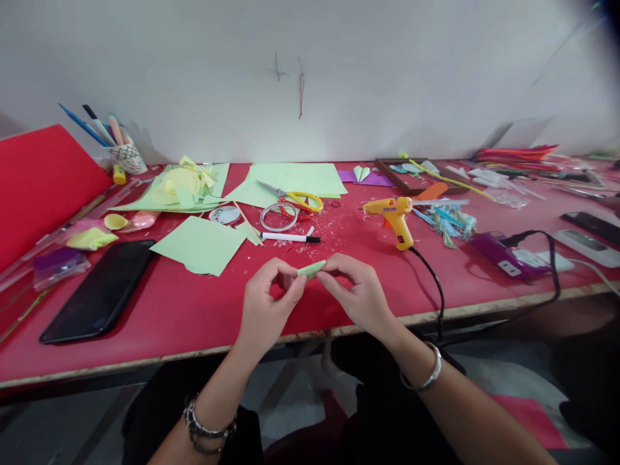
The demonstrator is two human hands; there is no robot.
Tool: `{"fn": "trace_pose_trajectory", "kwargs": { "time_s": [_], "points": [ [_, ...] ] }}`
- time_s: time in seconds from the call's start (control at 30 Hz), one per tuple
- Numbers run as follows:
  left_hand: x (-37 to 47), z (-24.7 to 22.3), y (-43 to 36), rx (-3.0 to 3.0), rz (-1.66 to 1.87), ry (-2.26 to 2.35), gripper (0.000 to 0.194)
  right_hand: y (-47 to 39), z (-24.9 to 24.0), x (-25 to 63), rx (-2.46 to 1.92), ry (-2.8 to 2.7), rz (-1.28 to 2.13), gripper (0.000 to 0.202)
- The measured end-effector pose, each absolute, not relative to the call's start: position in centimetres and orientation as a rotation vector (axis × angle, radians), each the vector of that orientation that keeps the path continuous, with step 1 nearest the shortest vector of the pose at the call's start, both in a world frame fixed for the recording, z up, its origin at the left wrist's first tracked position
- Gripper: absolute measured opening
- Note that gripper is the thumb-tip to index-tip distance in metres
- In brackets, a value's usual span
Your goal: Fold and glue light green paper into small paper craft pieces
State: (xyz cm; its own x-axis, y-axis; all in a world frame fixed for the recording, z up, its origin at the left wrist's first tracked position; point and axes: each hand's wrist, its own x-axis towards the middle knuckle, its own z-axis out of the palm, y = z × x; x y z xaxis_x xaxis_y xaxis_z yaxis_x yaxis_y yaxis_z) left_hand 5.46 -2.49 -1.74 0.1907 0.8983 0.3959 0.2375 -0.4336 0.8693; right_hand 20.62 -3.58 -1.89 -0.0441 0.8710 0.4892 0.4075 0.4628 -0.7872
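Observation:
Between my two hands is a small folded piece of light green paper (311,268), held just above the table's front edge. My left hand (269,298) pinches its left end with thumb and forefinger. At the other end, my right hand (357,292) grips it in the same way. Beyond my hands lie a black-and-white marker (289,237), a roll of clear tape (279,217) and scissors (295,196) with yellow and red handles. A square green sheet (199,245) rests to the left of my hands.
A yellow glue gun (398,219) stands at the right, its black cord hanging over the edge. A purple power strip (508,257) and a white device (587,248) are farther right. At the left are a black phone (99,290) and a pen cup (126,157).

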Motion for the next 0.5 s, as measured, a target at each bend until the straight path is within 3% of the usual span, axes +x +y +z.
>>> {"fn": "trace_pose_trajectory", "kwargs": {
  "time_s": [0.17,0.33,0.5],
  "points": [
    [5.2,-1.5,-2.3,1.782,1.276,1.145,0.013,-3.7,-1.5,21.0,-1.114,-1.543,0.698,0.018],
    [4.9,-1.7,-2.1,1.674,1.275,1.237,0.014,-2.7,-2.0,21.9,-0.98,-1.051,0.919,0.02],
    [4.9,-1.8,-2.1,1.693,1.264,1.224,0.014,-2.0,-2.4,22.7,-1.004,-0.965,0.857,0.029]
  ]
}}
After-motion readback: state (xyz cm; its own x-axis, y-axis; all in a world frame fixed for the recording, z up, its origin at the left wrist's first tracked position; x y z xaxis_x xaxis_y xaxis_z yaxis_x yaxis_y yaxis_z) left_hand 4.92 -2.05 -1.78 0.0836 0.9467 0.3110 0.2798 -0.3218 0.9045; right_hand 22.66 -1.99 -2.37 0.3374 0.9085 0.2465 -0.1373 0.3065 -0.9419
